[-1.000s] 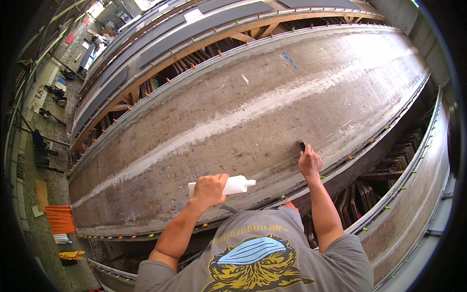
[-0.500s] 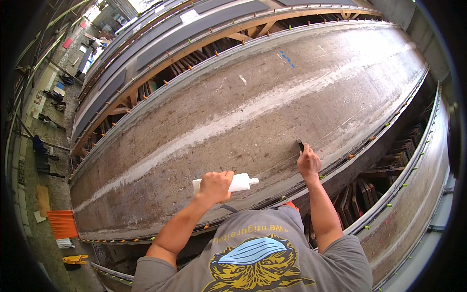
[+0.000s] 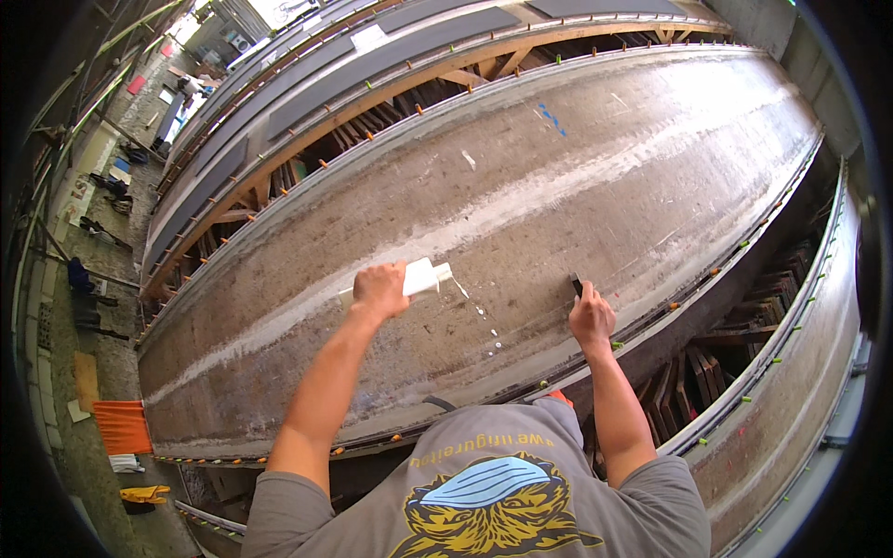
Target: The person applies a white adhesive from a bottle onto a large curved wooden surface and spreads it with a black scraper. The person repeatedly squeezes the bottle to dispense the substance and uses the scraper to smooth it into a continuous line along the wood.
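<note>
The left hand [image 3: 379, 290] gripped a white bottle [image 3: 420, 277] above the long brown curved panel [image 3: 549, 246], mouth pointing right. White liquid [image 3: 479, 312] trailed from the mouth toward the near right in separate drops. The right hand [image 3: 593, 318] grasped a small dark tool [image 3: 577, 284], right of the drops; tool contact with the panel could not be determined. An orange cloth [image 3: 121, 427] hung at the panel's near left end.
</note>
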{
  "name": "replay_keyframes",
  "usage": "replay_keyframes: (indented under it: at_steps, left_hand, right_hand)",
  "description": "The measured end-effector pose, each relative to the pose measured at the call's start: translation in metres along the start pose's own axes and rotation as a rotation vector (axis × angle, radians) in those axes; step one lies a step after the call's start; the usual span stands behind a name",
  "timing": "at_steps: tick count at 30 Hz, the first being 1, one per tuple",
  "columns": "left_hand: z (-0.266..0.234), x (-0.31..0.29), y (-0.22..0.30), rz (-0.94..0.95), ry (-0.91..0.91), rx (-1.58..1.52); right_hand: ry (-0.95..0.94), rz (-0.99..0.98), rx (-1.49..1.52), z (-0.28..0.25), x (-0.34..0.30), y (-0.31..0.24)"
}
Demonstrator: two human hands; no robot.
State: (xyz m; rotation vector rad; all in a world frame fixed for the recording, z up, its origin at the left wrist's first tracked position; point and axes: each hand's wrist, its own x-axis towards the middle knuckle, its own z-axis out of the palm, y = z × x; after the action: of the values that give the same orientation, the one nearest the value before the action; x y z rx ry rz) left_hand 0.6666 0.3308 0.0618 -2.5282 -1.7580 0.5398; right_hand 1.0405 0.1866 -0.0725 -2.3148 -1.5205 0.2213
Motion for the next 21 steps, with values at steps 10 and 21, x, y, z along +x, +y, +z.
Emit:
replay_keyframes:
  at_steps: [10, 21]
  left_hand:
    - [0.027, -0.033, -0.013, -0.034, 0.097, -0.324]
    - [0.13, -0.164, -0.016, -0.164, 0.591, -1.147]
  right_hand:
    - [-0.052, 0.073, -0.136, 0.008, 0.001, -0.008]
    - [-0.133, -0.246, -0.169, 0.04, -0.063, -0.1]
